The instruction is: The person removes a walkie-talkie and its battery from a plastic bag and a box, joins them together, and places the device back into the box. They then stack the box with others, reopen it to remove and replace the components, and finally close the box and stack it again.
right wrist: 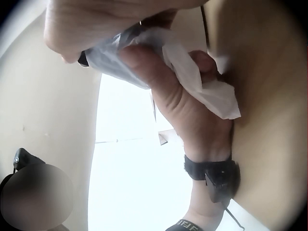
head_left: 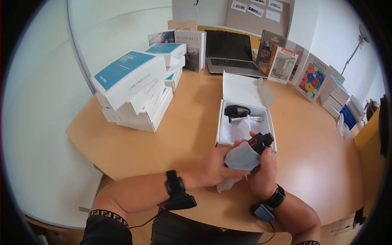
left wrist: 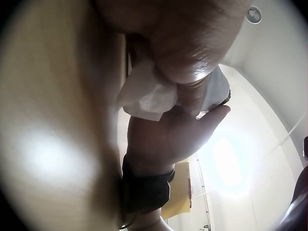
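Observation:
A black device [head_left: 261, 141] with an orange mark sticks out of a thin whitish wrapper [head_left: 243, 157] in the head view. The left hand [head_left: 215, 166] grips the wrapped part, its thumb along the lower side. Around the device's right side the right hand [head_left: 262, 173] is curled. Just beyond both hands lies an open white box [head_left: 219, 130] holding a black cable [head_left: 237, 110] and white wrapping. A loose flap of the wrapper [left wrist: 150, 94] hangs below the left hand in the left wrist view; the right wrist view shows the wrapper [right wrist: 187, 72] against the left hand's fingers.
White-and-blue boxes [head_left: 126, 69] are stacked on the table's left side. An open laptop [head_left: 228, 47] stands at the back between upright books [head_left: 191, 49]. More books [head_left: 312, 77] and small boxes [head_left: 334, 96] stand at the right. The wooden table's [head_left: 318, 163] front edge is near the forearms.

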`<state>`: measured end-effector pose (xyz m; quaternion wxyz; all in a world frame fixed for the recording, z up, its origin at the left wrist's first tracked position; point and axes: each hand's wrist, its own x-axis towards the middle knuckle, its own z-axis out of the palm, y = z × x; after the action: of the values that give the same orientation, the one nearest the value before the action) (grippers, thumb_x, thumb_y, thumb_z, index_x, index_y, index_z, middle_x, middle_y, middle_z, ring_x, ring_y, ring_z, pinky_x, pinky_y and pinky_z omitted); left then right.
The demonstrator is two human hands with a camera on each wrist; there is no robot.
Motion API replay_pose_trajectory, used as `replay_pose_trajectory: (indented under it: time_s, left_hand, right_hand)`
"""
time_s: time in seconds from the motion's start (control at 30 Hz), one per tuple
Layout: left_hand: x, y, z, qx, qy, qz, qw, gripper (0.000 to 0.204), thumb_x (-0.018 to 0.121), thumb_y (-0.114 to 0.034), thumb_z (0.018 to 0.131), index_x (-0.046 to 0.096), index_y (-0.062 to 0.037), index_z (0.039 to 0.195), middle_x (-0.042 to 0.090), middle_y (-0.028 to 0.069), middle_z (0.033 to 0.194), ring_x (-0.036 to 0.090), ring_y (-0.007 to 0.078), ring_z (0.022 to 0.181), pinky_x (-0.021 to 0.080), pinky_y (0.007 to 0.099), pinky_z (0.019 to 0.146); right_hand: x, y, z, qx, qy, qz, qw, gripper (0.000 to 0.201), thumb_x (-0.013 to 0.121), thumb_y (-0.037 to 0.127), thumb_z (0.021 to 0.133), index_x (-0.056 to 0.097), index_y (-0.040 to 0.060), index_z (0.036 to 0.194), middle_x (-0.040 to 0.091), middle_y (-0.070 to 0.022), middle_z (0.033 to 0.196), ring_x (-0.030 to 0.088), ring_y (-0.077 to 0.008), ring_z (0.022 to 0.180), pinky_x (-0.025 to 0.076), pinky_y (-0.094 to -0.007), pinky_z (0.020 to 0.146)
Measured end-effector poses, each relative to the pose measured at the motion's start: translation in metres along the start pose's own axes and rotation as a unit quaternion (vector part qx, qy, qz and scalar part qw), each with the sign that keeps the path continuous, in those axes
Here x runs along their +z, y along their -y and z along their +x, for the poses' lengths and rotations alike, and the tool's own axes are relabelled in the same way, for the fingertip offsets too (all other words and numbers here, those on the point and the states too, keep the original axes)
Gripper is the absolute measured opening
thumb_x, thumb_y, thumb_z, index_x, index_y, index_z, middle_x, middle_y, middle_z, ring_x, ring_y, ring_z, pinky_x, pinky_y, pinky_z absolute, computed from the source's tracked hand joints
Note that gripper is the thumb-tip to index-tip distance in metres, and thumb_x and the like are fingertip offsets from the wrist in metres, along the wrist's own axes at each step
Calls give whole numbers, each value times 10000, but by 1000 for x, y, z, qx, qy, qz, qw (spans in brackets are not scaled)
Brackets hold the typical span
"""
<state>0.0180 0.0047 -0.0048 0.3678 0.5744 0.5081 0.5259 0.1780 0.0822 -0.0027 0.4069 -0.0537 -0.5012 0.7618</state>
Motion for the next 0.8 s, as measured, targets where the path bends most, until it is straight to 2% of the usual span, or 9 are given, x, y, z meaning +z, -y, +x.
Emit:
replay_pose_trajectory:
  time_s: [0.13,0.27,0.3,0.33,0.4,0.57,0.67,0.77,0.8]
  left_hand:
    - [-3,-8,-1,-70,45,-44,996,579,876,-236,791,631,-43,1278,706,77,1128,659,160,1028,524,332,916]
    - [-4,-14,1,-83,55,-27,995,542,862,-226,798,640,-38,1255,704,85,1124,663,168,1013,529,331,892]
    - [-2,-14,0,-43,32,-42,998,504,825,-335,832,672,-12,1188,724,102,1001,681,173,907,538,331,813]
    - [-2,-13,1,-37,33,-51,997,504,825,-335,832,672,-12,1188,724,102,1001,681,173,907,538,331,813]
    - [-4,-13,1,-29,39,-5,999,466,778,-341,878,671,-15,1193,724,98,986,685,175,890,540,337,795]
    - [-3,-8,2,-73,-1,-53,996,437,681,-380,965,666,-12,1200,723,97,980,690,175,854,547,341,774]
    - [-4,-6,3,-77,-32,-93,992,415,633,-389,1005,654,-26,1207,712,69,995,677,147,867,547,319,775]
    - [-3,-7,4,-73,-51,-123,988,399,592,-376,1032,639,-26,1218,706,54,1002,671,130,875,547,306,776]
    - [-2,-9,4,-62,-60,-139,987,406,567,-367,1045,632,-8,1223,710,70,991,678,140,860,548,312,765]
  right_hand:
    - [-3,-1,1,-2,-4,-72,997,482,596,302,1020,455,-2,1367,622,-192,1283,590,-266,1218,456,-408,1052]
    - [2,9,8,-33,23,-91,995,493,648,292,984,502,-16,1340,602,-166,1297,568,-245,1234,430,-397,1072]
    - [4,12,9,-36,10,-96,995,513,658,295,976,506,-24,1349,597,-158,1304,568,-244,1230,424,-390,1075]
    - [4,15,10,-38,-2,-99,994,533,668,298,969,511,-32,1357,593,-151,1312,567,-242,1226,418,-383,1079]
    - [-2,22,17,-55,8,-127,990,576,645,339,979,498,-38,1389,595,-131,1317,574,-246,1218,411,-386,1088]
    - [-11,63,42,-160,-111,-21,981,547,465,530,1021,563,59,1279,581,-189,1371,566,-305,1227,407,-441,1115]
    - [-7,84,44,-141,-64,-88,984,620,493,520,1006,543,-27,1292,506,-234,1433,528,-317,1288,383,-422,1139]
    - [-4,81,39,-46,6,-138,989,615,544,481,976,566,-62,1264,461,-235,1477,491,-304,1336,350,-411,1157]
    - [1,75,36,-30,10,-166,986,604,589,462,954,581,-63,1253,542,-211,1389,547,-268,1266,400,-386,1102]
